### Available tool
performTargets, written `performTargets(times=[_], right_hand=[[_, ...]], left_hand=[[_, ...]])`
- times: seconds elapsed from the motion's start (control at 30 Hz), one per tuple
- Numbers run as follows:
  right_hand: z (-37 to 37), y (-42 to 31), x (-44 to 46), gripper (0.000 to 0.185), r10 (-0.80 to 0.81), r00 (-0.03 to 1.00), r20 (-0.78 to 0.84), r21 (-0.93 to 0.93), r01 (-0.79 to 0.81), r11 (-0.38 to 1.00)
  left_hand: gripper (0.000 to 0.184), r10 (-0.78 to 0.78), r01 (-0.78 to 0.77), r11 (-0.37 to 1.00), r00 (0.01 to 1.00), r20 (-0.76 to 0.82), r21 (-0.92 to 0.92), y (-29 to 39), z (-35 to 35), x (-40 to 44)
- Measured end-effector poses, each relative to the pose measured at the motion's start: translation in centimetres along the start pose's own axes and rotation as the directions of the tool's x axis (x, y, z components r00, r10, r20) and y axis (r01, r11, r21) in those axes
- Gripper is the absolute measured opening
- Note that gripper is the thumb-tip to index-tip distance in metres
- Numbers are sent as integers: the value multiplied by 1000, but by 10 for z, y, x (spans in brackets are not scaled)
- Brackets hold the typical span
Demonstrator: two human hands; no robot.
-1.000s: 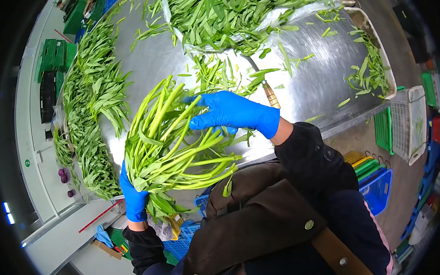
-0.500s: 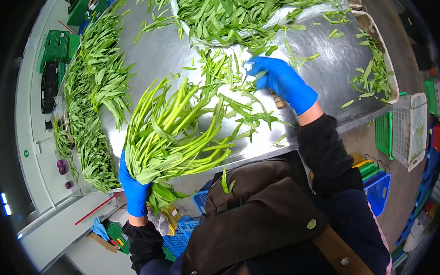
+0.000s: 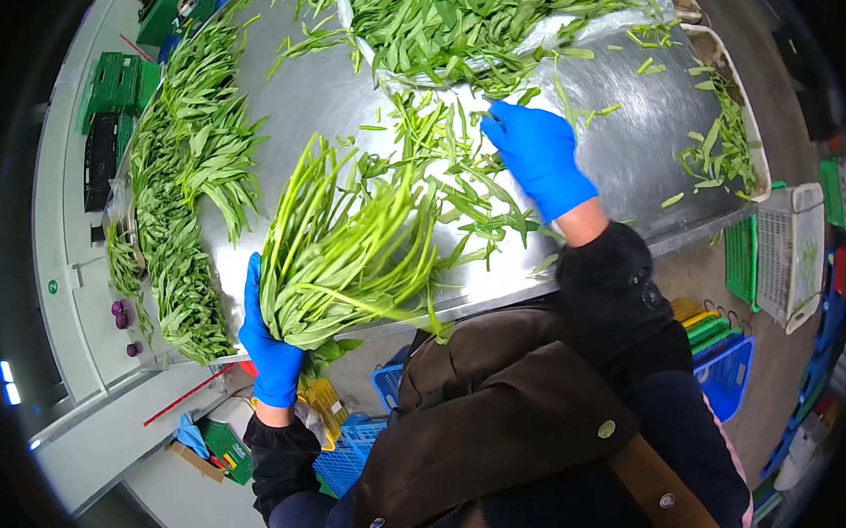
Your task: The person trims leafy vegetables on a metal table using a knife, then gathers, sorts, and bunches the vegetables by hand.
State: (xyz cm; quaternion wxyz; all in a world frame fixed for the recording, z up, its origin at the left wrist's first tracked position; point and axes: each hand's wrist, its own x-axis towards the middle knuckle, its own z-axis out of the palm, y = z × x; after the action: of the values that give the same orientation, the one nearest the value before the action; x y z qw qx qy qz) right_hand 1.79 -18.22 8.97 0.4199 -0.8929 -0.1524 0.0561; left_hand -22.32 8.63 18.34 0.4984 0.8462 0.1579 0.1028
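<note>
- Head view: the left hand [image 3: 272,366] has its fingers wrapped round the lower, leafy end of the green bunch [image 3: 347,270], over the counter [image 3: 303,89]'s near edge.
- The right hand [image 3: 539,161]'s fingers are curled; I cannot tell what they hold.
- Stems splay loosely, so gathering them evenly would help.
- Firm but gentle pressure should avoid bruising.

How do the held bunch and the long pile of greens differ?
The bunch is gripped in the left hand, while the pile lies along the table's edge. The bunch shows many bare stems; the pile shows mostly leaves. The bunch is smaller than the pile. Both are leafy greens.
</note>
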Motion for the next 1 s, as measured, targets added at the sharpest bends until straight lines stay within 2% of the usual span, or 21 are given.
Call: performTargets(times=[0.03,0.07,0.1,0.17,0.23,0.27,0.37,0.43,0.47,0.5,0.53,0.57,0.63,0.7,0.73,0.77,0.83,0.9,0.93,0.97,1.0], right_hand=[[-10,0,3,30,-50,996,76,-301,71,951],[-9,-6,-6,40,-105,994,23,-91,107,990],[-5,-18,-11,41,-361,928,-97,141,372,918],[16,-46,-27,34,-514,853,-87,423,499,757],[13,-59,-32,27,-503,759,414,614,176,770],[10,-56,-31,19,-365,807,464,602,15,798],[20,2,-6,14,-104,954,282,832,-190,521],[11,15,5,15,-9,939,345,679,-243,692],[8,0,2,19,-48,895,444,704,-316,636],[23,-1,3,34,-235,838,493,736,-258,626],[39,-10,-3,53,-377,843,384,680,18,733],[50,-21,-5,60,-477,781,402,579,186,793],[61,-41,-11,47,-435,704,562,631,-25,775],[46,-50,-13,27,-283,821,496,540,-36,841],[53,-26,0,24,-291,913,284,870,-118,478],[61,-3,12,23,-284,957,58,998,-60,1],[28,27,27,26,-44,920,388,808,-318,496],[29,28,16,34,-278,859,430,581,-28,813],[26,10,11,45,-233,798,556,562,-154,813],[27,-2,5,49,-318,788,528,638,-121,760],[40,-9,3,48,-415,732,541,770,-232,595]], left_hand=[[84,23,-24,999,1000,15,38,-1,-2,0],[83,33,-36,994,999,30,101,-1,-4,0],[84,54,-60,983,998,39,174,-1,-6,0],[86,140,-143,973,990,30,179,1,-1,4],[83,202,-207,938,978,48,279,-3,-6,5],[81,212,-235,904,972,101,358,-6,-13,3],[73,333,-387,718,921,203,579,0,-27,1],[73,317,-395,669,918,240,629,1,-34,0],[75,462,-492,588,856,232,642,5,-28,5],[73,521,-557,528,808,273,641,10,-27,7],[72,513,-573,478,797,319,666,11,-30,7],[72,507,-591,426,783,360,685,11,-31,8],[69,511,-632,420,758,405,651,17,-29,11],[68,484,-655,416,747,456,631,23,-33,10],[68,480,-648,423,753,450,633,25,-35,9],[66,480,-663,412,741,469,625,28,-36,9],[64,483,-677,405,729,486,614,32,-37,10],[61,491,-706,307,692,529,638,33,-36,11],[49,500,-708,307,689,525,636,33,-34,12],[49,500,-709,307,688,527,635,32,-34,12],[41,462,-684,336,719,519,648,32,-34,11]])
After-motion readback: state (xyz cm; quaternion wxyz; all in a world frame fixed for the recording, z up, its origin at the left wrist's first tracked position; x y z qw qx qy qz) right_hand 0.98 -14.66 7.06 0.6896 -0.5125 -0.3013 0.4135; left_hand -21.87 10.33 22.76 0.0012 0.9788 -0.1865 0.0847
